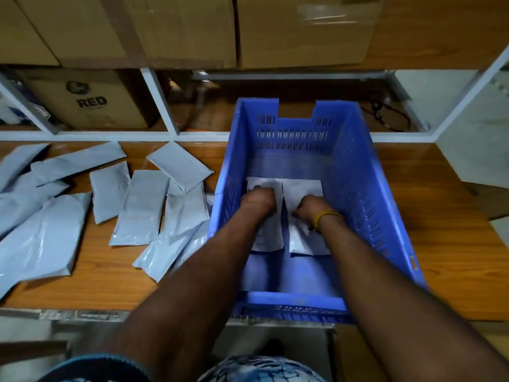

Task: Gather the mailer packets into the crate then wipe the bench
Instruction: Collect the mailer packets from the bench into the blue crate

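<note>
A blue plastic crate (358, 172) stands on the wooden bench (446, 221), right of centre. Both my arms reach down into it. Two white mailer packets lie side by side on its floor. My left hand (259, 201) grips the left packet (268, 235) near its far end, fingers curled down over it. My right hand (307, 209), with a yellow band at the wrist, grips the right packet (304, 188) the same way. Several more grey-white mailer packets (137, 208) lie scattered over the bench to the left of the crate.
A white shelf frame (162, 106) runs along the back of the bench. A cardboard box marked RED (91, 102) sits in it, and a black cable (385, 114) lies in the bay behind the crate. Large cardboard boxes (303, 31) are stacked above.
</note>
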Tool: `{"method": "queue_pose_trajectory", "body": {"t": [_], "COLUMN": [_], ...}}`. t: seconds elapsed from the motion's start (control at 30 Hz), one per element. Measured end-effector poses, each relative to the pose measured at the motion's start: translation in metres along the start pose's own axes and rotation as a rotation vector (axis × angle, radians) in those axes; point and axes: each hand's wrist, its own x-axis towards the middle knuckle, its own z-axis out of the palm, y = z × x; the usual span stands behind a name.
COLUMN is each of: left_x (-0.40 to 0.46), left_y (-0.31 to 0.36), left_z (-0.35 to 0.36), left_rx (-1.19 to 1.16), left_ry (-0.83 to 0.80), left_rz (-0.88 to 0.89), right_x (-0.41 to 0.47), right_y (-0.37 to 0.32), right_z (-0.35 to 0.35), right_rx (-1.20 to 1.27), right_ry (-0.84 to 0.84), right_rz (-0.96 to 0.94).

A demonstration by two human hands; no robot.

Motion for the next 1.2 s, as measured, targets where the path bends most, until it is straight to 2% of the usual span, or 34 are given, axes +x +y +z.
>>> {"method": "queue_pose_trajectory", "body": {"t": [0.07,0.2,0.3,0.37,0.43,0.53,0.67,0.77,0.87,1.03,1.2], "left_x": [-0.015,-0.061,-0.097,-0.111,-0.111,-0.103,-0.085,-0.067,-0.053,-0.031,-0.019], "left_y": [0.004,-0.009,-0.046,-0.081,-0.121,-0.171,-0.225,-0.260,-0.281,-0.297,-0.307], "left_z": [-0.018,-0.052,-0.066,-0.064,-0.054,-0.039,-0.026,-0.018,-0.014,-0.004,0.011], "left_rx": [-0.077,-0.365,-0.660,-0.800,-0.848,-0.835,-0.679,-0.531,-0.403,-0.195,-0.093], "left_ry": [0.115,0.558,0.830,0.950,1.000,0.982,0.837,0.677,0.561,0.482,0.489], "left_rz": [0.040,0.201,0.320,0.266,0.130,-0.010,-0.140,-0.197,-0.208,-0.220,-0.192], "right_x": [-0.009,-0.052,-0.084,-0.098,-0.108,-0.113,-0.106,-0.096,-0.075,-0.036,-0.026], "right_y": [-0.012,-0.040,-0.068,-0.090,-0.116,-0.156,-0.212,-0.253,-0.283,-0.297,-0.292], "right_z": [-0.019,-0.056,-0.063,-0.056,-0.046,-0.025,0.005,0.030,0.062,0.111,0.146], "right_rx": [0.058,0.241,0.400,0.479,0.526,0.537,0.366,0.164,-0.010,-0.233,-0.262], "right_ry": [0.110,0.514,0.682,0.713,0.725,0.674,0.430,0.248,0.166,0.203,0.252], "right_rz": [-0.029,-0.127,-0.280,-0.378,-0.477,-0.558,-0.560,-0.486,-0.389,-0.223,-0.125]}}
